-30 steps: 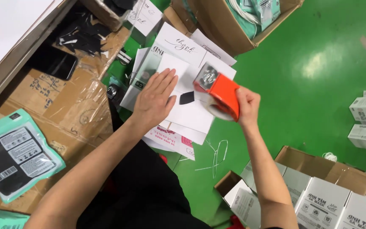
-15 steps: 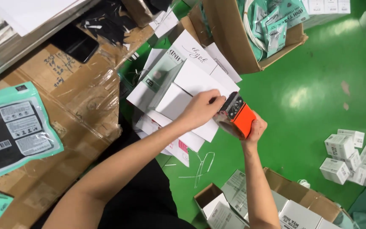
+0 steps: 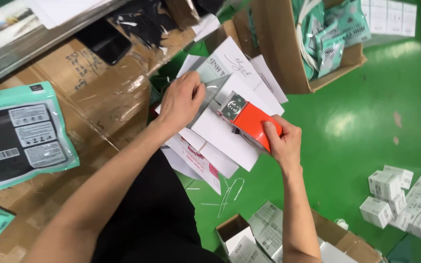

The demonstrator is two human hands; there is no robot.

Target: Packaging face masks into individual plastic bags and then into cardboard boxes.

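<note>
My right hand (image 3: 283, 141) grips an orange tape dispenser (image 3: 249, 119) held over a heap of white paper sheets and envelopes (image 3: 225, 136). A strip of clear tape (image 3: 209, 100) stretches from the dispenser's metal head up and left to my left hand (image 3: 181, 100), whose fingers pinch the tape's end above the papers. Both forearms reach in from the bottom of the view.
Flattened taped cardboard (image 3: 98, 97) lies at left with a teal plastic pouch (image 3: 20, 134) on it. An open carton of teal packets (image 3: 317, 44) stands at top right. Small white boxes (image 3: 405, 199) sit on the green floor at right, and more boxed goods (image 3: 269, 238) below.
My left hand left the flat papers, took the tape end and drew it away from the dispenser. The dispenser tilted, and the view shifted so the carton at top right shows more.
</note>
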